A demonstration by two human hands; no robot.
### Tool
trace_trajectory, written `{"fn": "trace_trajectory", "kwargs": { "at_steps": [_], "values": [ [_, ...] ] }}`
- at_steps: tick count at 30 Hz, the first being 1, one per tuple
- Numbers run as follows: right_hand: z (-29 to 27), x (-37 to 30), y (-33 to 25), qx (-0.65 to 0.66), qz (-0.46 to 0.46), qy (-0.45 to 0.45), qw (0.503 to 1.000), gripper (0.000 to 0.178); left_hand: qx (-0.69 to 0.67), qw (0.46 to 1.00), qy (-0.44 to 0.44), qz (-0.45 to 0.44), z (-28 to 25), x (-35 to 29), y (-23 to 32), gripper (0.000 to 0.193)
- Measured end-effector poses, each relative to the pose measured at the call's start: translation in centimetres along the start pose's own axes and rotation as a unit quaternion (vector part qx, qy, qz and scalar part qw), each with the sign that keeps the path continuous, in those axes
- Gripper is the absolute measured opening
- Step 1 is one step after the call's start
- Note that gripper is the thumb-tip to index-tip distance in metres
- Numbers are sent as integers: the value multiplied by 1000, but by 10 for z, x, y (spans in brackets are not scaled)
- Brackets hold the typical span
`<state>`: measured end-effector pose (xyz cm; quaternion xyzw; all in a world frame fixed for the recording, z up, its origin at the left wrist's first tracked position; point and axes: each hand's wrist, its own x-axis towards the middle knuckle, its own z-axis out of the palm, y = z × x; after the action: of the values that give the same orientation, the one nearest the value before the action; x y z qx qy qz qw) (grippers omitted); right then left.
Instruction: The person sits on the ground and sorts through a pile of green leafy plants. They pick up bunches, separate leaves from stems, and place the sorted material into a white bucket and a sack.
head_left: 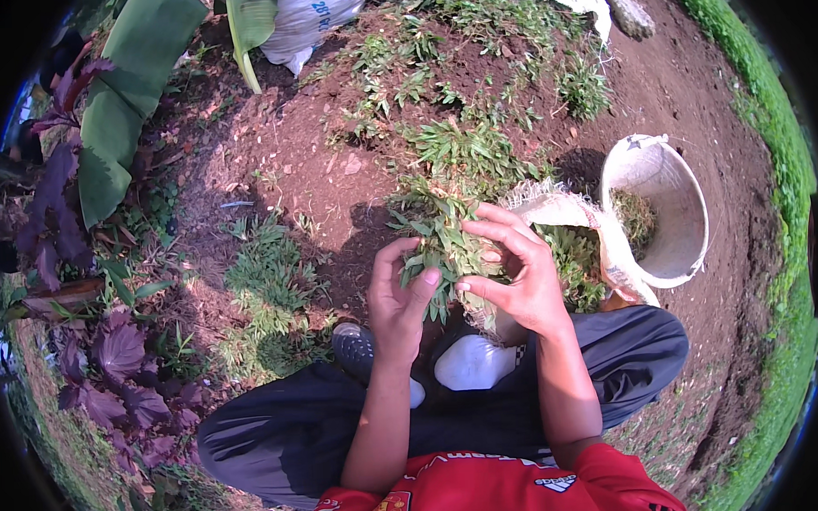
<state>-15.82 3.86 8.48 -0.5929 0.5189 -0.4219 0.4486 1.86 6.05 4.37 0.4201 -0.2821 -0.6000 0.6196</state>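
Note:
In front of my lap, I hold a leafy clump of green grass (444, 241) up above the soil. My left hand (397, 301) closes on its left side, with the thumb pressed against the leaves. On the other side, the curved fingers and thumb of my right hand (529, 283) grip the clump's right edge. Parts of the fingertips are hidden among the blades. A pale woven sack (565, 209) lies just right of my right hand, and more cut grass (576, 263) sits under its edge.
A white bucket (672, 170) lies tipped at the right with grass inside. Loose grass clumps (269, 260) lie on the brown soil (289, 161). Purple-leaved plants (120, 351) and a broad green leaf (120, 112) stand left. Farther off are a white sack (306, 25) and a stone (630, 13).

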Motion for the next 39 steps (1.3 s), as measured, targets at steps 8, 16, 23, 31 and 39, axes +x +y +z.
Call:
{"fn": "trace_trajectory", "kwargs": {
  "at_steps": [8, 16, 23, 31, 39],
  "values": [
    [8, 7, 12, -41, -102, -24, 994, 33, 189, 980, 17, 53, -8, 10, -1, 46],
    [6, 9, 11, -58, -68, -38, 995, 31, 231, 963, 125, 62, -19, 12, 0, 25],
    [19, 7, 3, -25, -37, 7, 999, 28, 228, 968, 90, 56, -16, 8, -3, 18],
    [29, 4, 18, 52, 52, 79, 994, 14, 24, 999, 26, 26, -18, 9, -8, 24],
    [39, 4, 13, -13, 48, 154, 987, 14, 223, 963, -2, 154, 1, 0, -12, 49]
  ]
}}
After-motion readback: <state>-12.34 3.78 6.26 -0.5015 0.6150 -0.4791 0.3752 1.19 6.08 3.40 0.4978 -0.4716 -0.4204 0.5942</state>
